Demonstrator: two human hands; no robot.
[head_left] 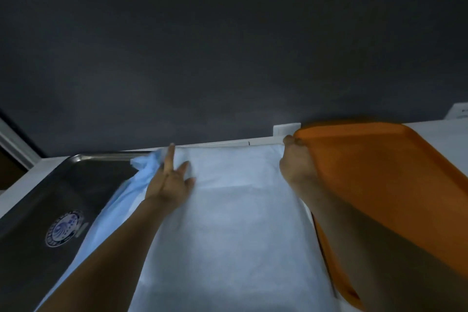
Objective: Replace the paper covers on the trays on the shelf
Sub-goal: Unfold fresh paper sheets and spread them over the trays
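Pale blue-white paper cover (228, 210) lies spread flat in the middle of the white shelf (22, 180), between a steel tray (50, 185) on the left and an orange tray (379, 172) on the right. The left hand (169, 182) rests on its far left corner with fingers straight and spread, beside a bunched blue fold of the sheet. The right hand (296, 162) is curled at the far right corner, touching the orange tray's corner; its fingertips are hidden, so I cannot tell what it grips. Whatever lies beneath the paper is covered. A round blue-and-white sticker (64, 228) on the steel tray is too blurred to read.
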